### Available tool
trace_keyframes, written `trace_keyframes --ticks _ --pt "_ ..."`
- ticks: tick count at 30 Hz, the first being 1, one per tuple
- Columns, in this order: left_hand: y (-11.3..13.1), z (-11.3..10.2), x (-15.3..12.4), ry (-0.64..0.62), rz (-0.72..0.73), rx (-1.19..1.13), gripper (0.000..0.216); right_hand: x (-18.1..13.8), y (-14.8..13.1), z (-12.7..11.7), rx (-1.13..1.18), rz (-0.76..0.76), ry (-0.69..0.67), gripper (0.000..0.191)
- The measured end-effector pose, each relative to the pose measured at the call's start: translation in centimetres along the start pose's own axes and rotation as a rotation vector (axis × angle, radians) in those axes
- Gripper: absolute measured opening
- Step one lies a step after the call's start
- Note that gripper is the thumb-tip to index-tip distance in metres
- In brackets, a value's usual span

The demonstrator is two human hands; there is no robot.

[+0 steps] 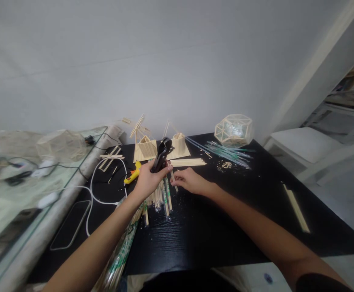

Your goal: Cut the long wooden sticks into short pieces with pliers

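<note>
My left hand (148,178) is closed around a black scissors-like tool (162,153), its rounded dark end pointing up and away. Its exact kind is hard to make out. A thin wooden stick (173,176) slants down between the two hands. My right hand (190,181) pinches this stick near its lower part, while its upper end meets the fingers of my left hand. Just below lie wrapped chopsticks (166,198) in clear and green plastic. A yellow glue gun (133,173) rests left of my left hand.
Two small stick-built models (146,148) (179,145) stand at the back on square bases. Loose sticks (189,162) lie before them. Empty wrappers (228,152) and a polyhedral stick frame (234,129) are at the back right. A white cable (90,194) loops beside a phone (70,225).
</note>
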State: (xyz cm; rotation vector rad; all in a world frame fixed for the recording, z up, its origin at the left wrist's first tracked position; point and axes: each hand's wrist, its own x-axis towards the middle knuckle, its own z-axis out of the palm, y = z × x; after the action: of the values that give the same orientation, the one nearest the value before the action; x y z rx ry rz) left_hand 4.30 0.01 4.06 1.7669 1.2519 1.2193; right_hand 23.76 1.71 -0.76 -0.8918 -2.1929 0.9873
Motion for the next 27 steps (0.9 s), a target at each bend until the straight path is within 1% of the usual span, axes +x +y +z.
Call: trace_keyframes --ticks 7,13,15,18,21,24,27 --pt "-0.4 0.0 -0.4 -0.008 -0.017 -0.087 0.025 0.0 0.2 0.1 -0.075 -0.027 -0.033 0.012" --pt "-0.6 0.0 -0.4 -0.036 -0.044 -0.122 0.025 -0.1 -0.6 -0.3 -0.107 -0.045 -0.047 0.009" --pt "-0.4 0.0 -0.4 -0.053 -0.052 -0.128 0.025 -0.2 -1.0 -0.2 -0.083 -0.041 0.0 0.009" --pt "-0.1 0.0 -0.2 -0.073 -0.058 -0.129 0.025 -0.4 -1.5 0.2 0.022 -0.03 0.117 0.015" --pt "-0.2 0.0 -0.2 -0.077 -0.054 -0.131 0.025 -0.4 -1.6 0.7 0.074 -0.014 0.187 0.018" --pt "-0.2 0.0 -0.4 -0.076 -0.059 -0.147 0.026 -0.5 -1.5 0.9 0.061 -0.006 0.21 0.019" --pt "0.1 0.0 -0.5 -0.086 -0.086 -0.169 0.027 -0.5 -1.4 0.8 0.052 -0.002 0.201 0.02"
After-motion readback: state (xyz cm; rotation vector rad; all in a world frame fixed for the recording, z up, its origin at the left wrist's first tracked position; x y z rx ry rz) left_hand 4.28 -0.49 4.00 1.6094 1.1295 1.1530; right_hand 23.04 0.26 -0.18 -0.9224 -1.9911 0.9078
